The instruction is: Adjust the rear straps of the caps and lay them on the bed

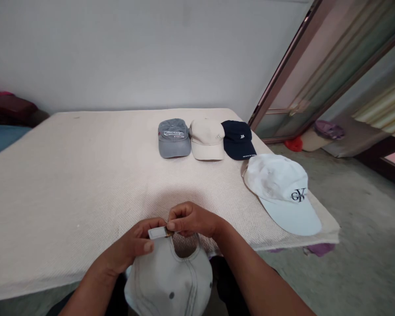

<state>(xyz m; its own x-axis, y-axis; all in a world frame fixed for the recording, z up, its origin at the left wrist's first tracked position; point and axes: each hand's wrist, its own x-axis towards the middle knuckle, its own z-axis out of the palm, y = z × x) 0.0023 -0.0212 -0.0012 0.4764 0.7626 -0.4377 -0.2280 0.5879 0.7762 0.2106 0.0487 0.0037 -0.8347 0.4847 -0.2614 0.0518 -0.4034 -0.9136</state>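
Observation:
A pale grey-white cap (171,281) is at the near edge of the table, its rear opening and strap facing up. My left hand (134,243) grips the cap's back beside the strap, thumb on the fabric. With fingers pinched, my right hand (191,219) holds the strap at its small metal buckle (169,232). Farther back lie a grey cap (174,138), a beige cap (207,139) and a navy cap (238,139) side by side, brims toward me. A white cap with black letters (281,191) rests at the table's right edge.
The table (85,184) has a cream textured cover and meets a plain wall (145,52). Dark red and blue items (9,109) are at the far left. To the right are a framed glass door (316,66), the floor (358,197) and a purple basket (329,130).

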